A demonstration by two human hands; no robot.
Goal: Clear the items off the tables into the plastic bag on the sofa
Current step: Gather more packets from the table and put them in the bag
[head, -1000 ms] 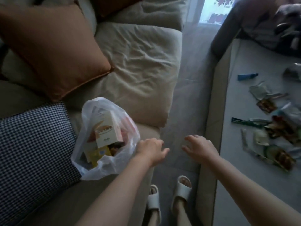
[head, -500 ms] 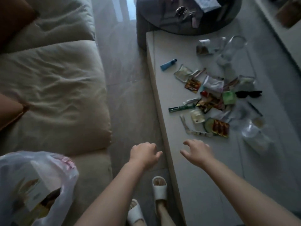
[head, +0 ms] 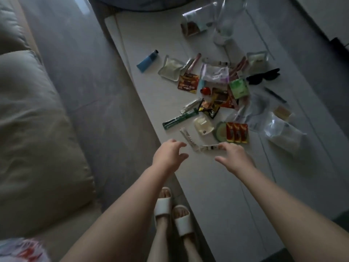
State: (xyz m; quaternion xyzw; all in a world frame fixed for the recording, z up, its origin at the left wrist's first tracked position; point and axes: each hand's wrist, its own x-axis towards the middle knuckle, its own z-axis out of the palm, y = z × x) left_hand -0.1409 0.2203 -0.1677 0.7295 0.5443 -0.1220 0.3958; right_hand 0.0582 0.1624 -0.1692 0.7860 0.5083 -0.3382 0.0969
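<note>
A white low table [head: 217, 186] carries a scatter of small packets and wrappers: a blue tube [head: 147, 61], a green stick pack [head: 179, 120], a red snack sachet [head: 237, 132], black sunglasses [head: 264, 76] and a bent clear strip [head: 196, 144]. My left hand [head: 169, 155] hovers at the table's near edge, fingers loosely curled and empty. My right hand [head: 233, 154] reaches over the table with fingers spread, fingertips at the strip's right end. Only a corner of the plastic bag [head: 22, 248] shows at the bottom left on the sofa.
The beige sofa [head: 37, 129] fills the left side, with a strip of grey floor [head: 90, 82] between it and the table. My feet in white slippers [head: 170, 210] stand by the table edge. A clear glass [head: 228, 21] and clear bags stand farther back.
My view has swung from the bag on the sofa to the table. Both hands have moved forward over the table edge toward the nearest wrappers.
</note>
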